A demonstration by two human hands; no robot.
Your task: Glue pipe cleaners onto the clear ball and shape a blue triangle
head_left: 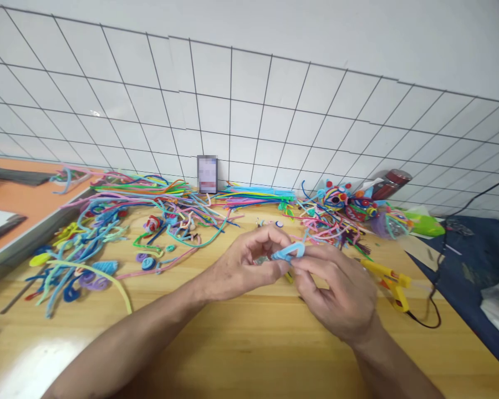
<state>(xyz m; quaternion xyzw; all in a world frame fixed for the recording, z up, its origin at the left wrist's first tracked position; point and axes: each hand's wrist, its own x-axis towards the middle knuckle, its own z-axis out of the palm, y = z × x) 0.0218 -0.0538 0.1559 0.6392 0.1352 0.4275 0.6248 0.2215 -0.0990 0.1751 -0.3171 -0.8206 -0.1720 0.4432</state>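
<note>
Between my two hands is a light blue pipe cleaner (298, 249), bent into a loop at its right end and twisted at its left. My left hand (253, 260) pinches the twisted part between thumb and fingers. From the right, my right hand (336, 282) grips the looped end with its thumb and fingertips. Both hands are held above the wooden table (241, 343). Fingers cover part of the piece, so its full shape is hidden.
Loose pipe cleaners (103, 221) and coiled pieces (148, 262) spread over the left. A phone (208, 174) leans on the tiled wall. Right of my hands lie a yellow glue gun (393, 282) with a black cord, colourful wrapped figures (335, 197) and a red-lidded bottle (391, 184).
</note>
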